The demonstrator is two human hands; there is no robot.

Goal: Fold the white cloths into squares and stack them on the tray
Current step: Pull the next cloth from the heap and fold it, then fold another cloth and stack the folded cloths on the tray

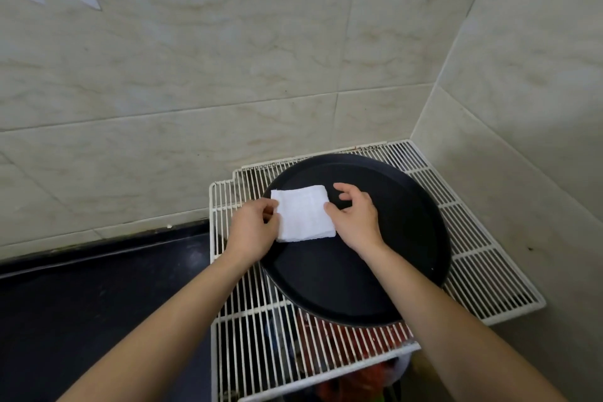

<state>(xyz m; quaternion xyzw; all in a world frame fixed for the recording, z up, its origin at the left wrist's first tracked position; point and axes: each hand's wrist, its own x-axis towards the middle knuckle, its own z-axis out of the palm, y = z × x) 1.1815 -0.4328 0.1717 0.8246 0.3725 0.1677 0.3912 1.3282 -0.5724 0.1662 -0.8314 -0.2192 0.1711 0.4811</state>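
Tiled corner, white wire rack (483,238) beside a dark surface (98,303)
Round black tray (408,238) holds one folded white cloth (305,214); left hand (253,232) pinches its edge, right hand (357,215) open, thumb touching

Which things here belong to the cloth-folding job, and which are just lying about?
Job: folded white cloth; black round tray; left hand; right hand.

Lying about: white wire rack under the tray; dark countertop; blurred items below the rack.
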